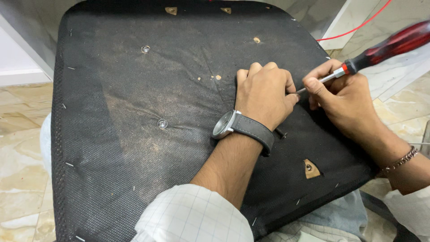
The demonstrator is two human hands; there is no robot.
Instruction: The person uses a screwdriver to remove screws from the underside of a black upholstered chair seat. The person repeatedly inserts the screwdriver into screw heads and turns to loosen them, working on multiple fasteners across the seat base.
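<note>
A: We have the screwdriver with its tip down on the black fabric of the upturned seat base, near the right edge and about midway along it. What the tip meets is hidden behind our left knuckles, so we cannot tell whether it is a staple or a screw

B: Then we should keep the shaft low and the tip pressed where it sits; we judge a slip here would run straight into our left fingers or tear the fabric

A: Agreed. Our right hand pinches the metal shaft just below the red and black handle, thumb and forefinger closed on it, with the handle angled up and away toward the right edge

B: And our left hand is curled into a loose fist, knuckles up, resting on the fabric just beside the tip. It is closed, but we cannot tell whether it grips anything under the fingers

A: The left wrist, with the grey-strapped watch, lies flat across the seat, so that forearm steadies us. The right wrist bends in from the near right corner

B: Further out there is a loose dark screw on the fabric just beside the watch strap, a torn flap showing wood near the near right corner, and two metal fittings toward the middle and left

A: We judge short, controlled levering is better than one hard push
</note>
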